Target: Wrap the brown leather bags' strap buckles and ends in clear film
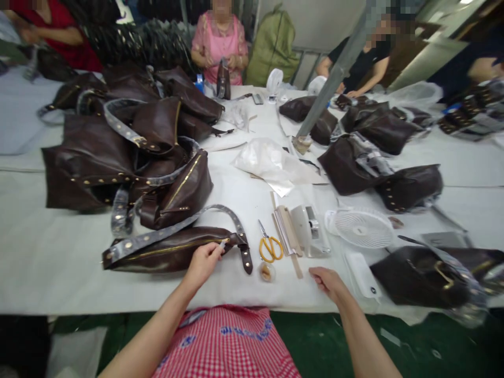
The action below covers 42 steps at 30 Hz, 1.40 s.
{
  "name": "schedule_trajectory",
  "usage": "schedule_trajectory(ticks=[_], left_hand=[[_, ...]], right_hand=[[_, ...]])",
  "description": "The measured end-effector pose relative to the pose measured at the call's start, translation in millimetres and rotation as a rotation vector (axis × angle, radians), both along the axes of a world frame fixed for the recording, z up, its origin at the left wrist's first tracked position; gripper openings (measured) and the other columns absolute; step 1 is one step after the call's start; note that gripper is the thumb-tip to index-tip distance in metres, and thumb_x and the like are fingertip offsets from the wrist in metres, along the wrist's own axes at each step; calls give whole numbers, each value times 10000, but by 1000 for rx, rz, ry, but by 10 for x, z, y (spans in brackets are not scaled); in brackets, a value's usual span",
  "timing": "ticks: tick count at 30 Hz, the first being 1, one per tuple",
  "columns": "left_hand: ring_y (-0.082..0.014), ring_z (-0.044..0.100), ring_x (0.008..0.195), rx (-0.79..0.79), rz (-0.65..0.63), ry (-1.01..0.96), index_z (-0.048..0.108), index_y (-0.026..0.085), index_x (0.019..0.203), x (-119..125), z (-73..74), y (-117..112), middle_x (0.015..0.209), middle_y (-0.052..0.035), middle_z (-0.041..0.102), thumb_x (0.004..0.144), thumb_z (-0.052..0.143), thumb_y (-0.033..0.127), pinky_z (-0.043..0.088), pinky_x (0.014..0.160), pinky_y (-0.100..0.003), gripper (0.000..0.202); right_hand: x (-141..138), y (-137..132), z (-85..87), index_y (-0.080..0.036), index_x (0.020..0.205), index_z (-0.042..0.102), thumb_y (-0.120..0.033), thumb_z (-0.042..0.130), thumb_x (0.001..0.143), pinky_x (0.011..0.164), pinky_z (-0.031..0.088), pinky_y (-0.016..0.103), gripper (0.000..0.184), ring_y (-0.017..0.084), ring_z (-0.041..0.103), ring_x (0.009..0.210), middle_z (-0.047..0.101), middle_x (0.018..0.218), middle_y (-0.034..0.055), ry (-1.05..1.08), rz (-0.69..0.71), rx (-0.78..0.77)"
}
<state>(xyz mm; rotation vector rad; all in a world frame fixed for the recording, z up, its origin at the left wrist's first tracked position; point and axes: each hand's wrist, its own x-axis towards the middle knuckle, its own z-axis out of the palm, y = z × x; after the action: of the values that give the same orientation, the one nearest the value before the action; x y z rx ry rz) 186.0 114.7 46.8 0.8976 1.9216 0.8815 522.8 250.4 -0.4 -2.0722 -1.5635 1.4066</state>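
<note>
Now, left hand [202, 265] closed in a pinch on the pale zip tab [222, 244] of a dark brown studded leather bag [169, 252], soft and floppy, best held by its stiff strap [246, 260]; right hand [327, 283] open, empty.

Two hands show at the near edge of the bench [51, 262]: one left hand [203, 264] and one right hand [328, 285]. One dark brown leather bag [169, 252] lies directly under the left hand, and a second [223, 81] stands at the far side, before one of four co-workers, the one in a pink apron [220, 58]. At least five more bags [409, 186] lie to the right; the heap [90, 168] on the left is too tangled to count. Near the hands sit one pair of orange-handled scissors [271, 247], one small clear cup [266, 272] and one round white fan [362, 228]. Far off stands one green woven sack [272, 50].
</note>
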Motion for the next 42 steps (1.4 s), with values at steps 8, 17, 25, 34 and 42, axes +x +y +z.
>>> schedule_trajectory(ticks=[8,17,25,34,42], left_hand=[[-121,477,523,62,87,112,568,176,624,123,-18,-53,542,30,524,817,451,366,337,548,-235,295],[-124,479,559,134,72,194,530,181,601,160,-64,-64,573,20,540,846,426,290,319,567,-235,288],[-166,572,640,59,-97,493,533,185,713,154,-59,-108,695,-39,622,919,374,248,371,615,-260,267],[-189,674,770,30,-273,706,535,193,1172,130,92,-105,964,-82,717,898,414,141,437,633,-246,303],[-138,564,635,90,85,169,649,178,720,32,134,3,674,-7,658,779,514,171,389,634,-233,148]], right_hand=[[-1728,-499,637,-154,684,587,-442,679,714,425,234,185,303,45,337,450,490,558,-47,754,367,-242],[-2186,-480,639,-158,595,617,-337,550,737,482,313,206,238,94,452,496,547,518,-23,321,481,18],[-2304,-476,580,-165,569,643,-297,555,736,498,366,210,231,111,521,463,562,443,-19,132,454,27],[-2361,-409,691,-163,539,616,-225,584,720,362,310,172,194,62,411,314,507,359,-46,141,410,-152],[-2305,-528,707,-150,634,587,-151,552,787,361,395,142,156,54,460,329,511,399,-66,269,317,-228]])
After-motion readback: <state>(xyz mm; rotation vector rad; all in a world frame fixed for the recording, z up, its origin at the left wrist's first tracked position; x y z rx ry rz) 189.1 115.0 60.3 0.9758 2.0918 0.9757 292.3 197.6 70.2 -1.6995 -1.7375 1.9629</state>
